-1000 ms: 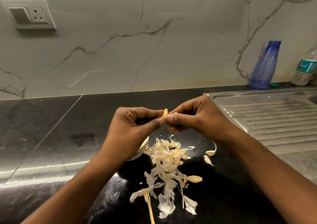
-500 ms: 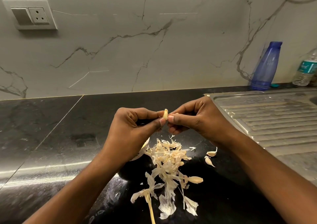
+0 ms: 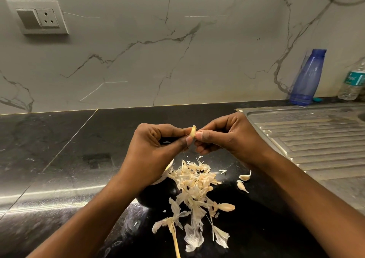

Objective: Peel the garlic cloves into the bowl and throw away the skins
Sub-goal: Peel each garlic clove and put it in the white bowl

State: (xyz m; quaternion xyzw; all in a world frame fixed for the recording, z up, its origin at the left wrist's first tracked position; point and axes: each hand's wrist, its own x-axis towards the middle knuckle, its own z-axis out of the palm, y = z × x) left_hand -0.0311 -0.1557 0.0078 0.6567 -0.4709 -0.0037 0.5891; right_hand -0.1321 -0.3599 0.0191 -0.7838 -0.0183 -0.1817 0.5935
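A small garlic clove point(image 3: 193, 131) is held up between both hands above the black counter. My left hand point(image 3: 156, 151) pinches it from the left with thumb and forefinger. My right hand point(image 3: 227, 137) pinches its right side. Below them lies a heap of dry garlic skins point(image 3: 194, 186). Only a sliver of the bowl point(image 3: 165, 175) shows, the rest hidden under my left wrist. Two unpeeled cloves point(image 3: 243, 181) lie right of the heap, another clove point(image 3: 226, 207) at its lower right.
A steel sink drainboard point(image 3: 308, 137) takes up the right side. A blue bottle point(image 3: 307, 78) and a clear water bottle point(image 3: 352, 82) stand at the marble wall. A switch and socket plate point(image 3: 37, 17) is on the wall at upper left.
Both hands keep pinching the clove at the same spot; only the fingers shift slightly on it.
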